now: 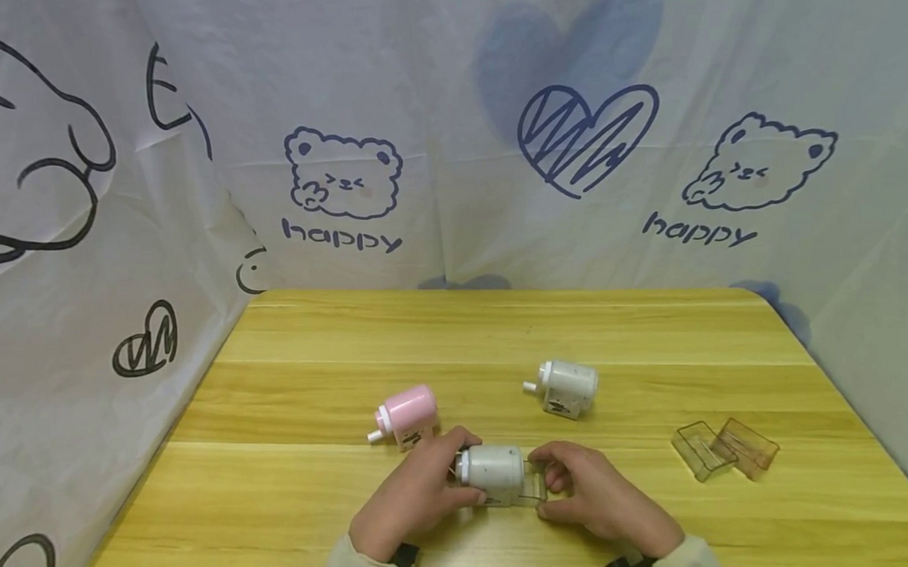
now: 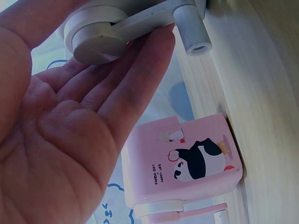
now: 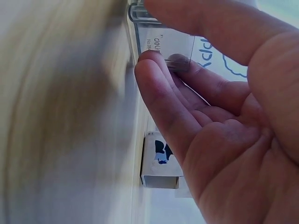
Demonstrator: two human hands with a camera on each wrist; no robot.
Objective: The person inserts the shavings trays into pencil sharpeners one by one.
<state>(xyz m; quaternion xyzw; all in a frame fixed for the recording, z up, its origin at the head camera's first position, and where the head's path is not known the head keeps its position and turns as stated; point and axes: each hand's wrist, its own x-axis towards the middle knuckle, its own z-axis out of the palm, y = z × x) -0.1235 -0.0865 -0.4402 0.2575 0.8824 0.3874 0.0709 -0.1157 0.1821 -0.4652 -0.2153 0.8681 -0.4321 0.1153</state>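
Note:
A grey-white crank pencil sharpener [image 1: 498, 464] lies between the hands, close over the table. My left hand [image 1: 419, 489] grips it at its crank end, thumb on the near side and fingers on the far side. In the left wrist view its round knob and crank handle [image 2: 192, 30] show above the palm. My right hand [image 1: 585, 487] pinches a clear shavings drawer [image 1: 534, 486] by its outer end, at the sharpener's right side. In the right wrist view printed lettering shows through the clear drawer [image 3: 180, 46]. The drawer's inner end is hidden by the sharpener.
A pink crank sharpener [image 1: 412, 408] with a panda picture stands just beyond the left hand. Farther back stands another grey-white sharpener [image 1: 572, 385]. At the right, a smoky clear drawer [image 1: 693, 454] overlaps an orange-brown one [image 1: 756, 450] on the wooden table [image 1: 243, 491].

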